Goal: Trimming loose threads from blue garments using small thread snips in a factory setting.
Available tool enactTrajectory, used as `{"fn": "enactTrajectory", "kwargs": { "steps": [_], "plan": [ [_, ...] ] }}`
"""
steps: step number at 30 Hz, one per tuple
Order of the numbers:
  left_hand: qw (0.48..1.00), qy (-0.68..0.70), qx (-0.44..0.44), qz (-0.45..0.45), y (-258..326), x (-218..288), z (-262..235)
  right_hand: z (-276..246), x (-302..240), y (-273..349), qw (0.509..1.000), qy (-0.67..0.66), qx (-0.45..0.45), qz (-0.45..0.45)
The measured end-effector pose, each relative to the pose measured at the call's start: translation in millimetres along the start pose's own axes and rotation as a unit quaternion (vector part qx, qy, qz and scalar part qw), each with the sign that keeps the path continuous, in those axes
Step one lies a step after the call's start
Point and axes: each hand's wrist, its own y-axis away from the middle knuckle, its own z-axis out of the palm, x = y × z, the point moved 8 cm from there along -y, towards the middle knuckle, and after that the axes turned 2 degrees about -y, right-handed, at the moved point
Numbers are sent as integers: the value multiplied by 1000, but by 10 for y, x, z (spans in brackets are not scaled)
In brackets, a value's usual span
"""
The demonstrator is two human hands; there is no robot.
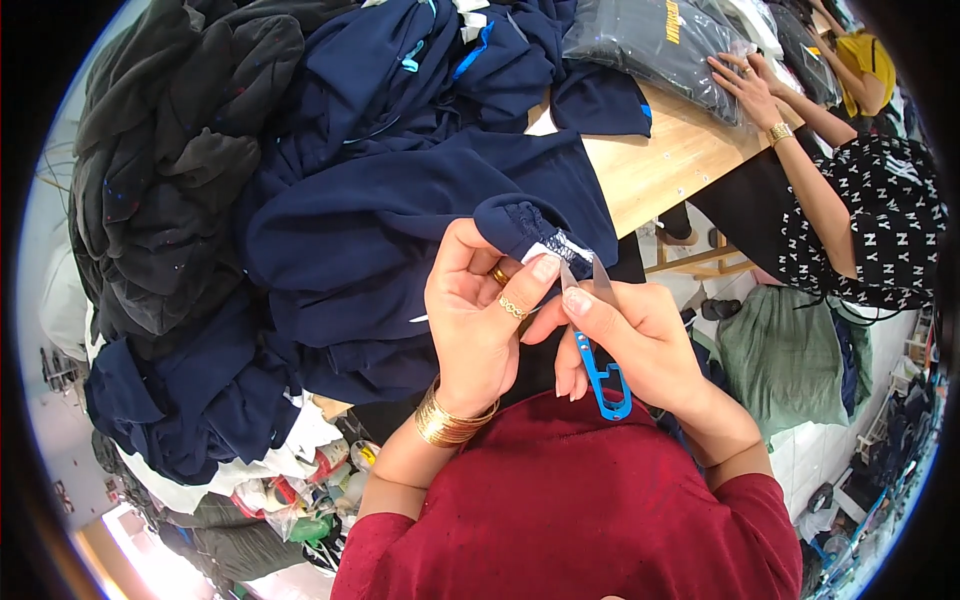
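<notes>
My left hand (pixel 478 310) pinches the edge of a navy blue garment (pixel 400 215), with rings on its fingers and gold bangles at the wrist. A bunched piece of that cloth, with white stitching and a white patch, rises above my left fingertips. My right hand (pixel 625 335) is closed around blue-handled thread snips (pixel 605 385). Their two pointed metal blades stand apart, tips up, right beside the white stitching. Whether the blades touch a thread is too small to tell. The rest of the garment lies spread over the table ahead of me.
Black garments (pixel 180 160) are heaped at the left, more navy cloth (pixel 200 400) below them. Across the wooden table (pixel 660 180), a co-worker's hands (pixel 745 90) rest on a dark garment in clear plastic (pixel 650 45). Green cloth (pixel 785 360) hangs at the right. Thread cones and scraps (pixel 320 490) lie lower left.
</notes>
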Motion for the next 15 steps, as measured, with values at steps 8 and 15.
{"fn": "enactTrajectory", "kwargs": {
  "steps": [8, 15],
  "plan": [
    [1000, -14, 4, 0, 12, -13, -12, 11, -28, 6, 998, -60, -11, 24],
    [1000, -20, 2, 11, 12, -24, 0, 27, -5, -4, 997, -82, -3, 4]
  ]
}}
